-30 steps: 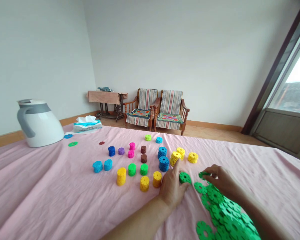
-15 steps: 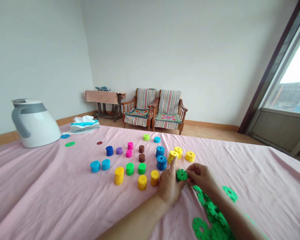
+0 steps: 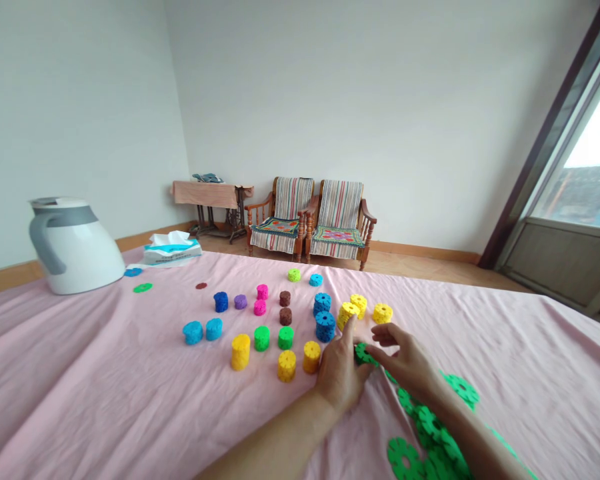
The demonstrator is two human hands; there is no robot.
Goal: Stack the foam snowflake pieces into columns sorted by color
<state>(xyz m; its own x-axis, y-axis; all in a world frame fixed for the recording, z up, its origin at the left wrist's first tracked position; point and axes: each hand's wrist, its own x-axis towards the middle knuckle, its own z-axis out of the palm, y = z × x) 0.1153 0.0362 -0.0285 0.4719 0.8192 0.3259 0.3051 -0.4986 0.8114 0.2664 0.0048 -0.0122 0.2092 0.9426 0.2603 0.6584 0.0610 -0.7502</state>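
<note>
A short stack of dark green notched plastic discs stands on the pink cloth, partly covered by my hands. My left hand curves around its left and near side, thumb pointing up and the other fingers at its front. From the right, my right hand reaches over the stack with its fingers apart and a fingertip at the top disc's edge. Just beyond are yellow disc stacks and blue disc stacks. Loose green discs lie in a heap under my right forearm.
Several small disc stacks, among them a tall yellow one and a green one, stand left of my hands. A white jug and a tissue box stand at the far left. Two wooden chairs are beyond the table.
My right hand's fingers have come off the pinched hold at the green disc's edge and spread over the stack. My left hand stays around the stack.
</note>
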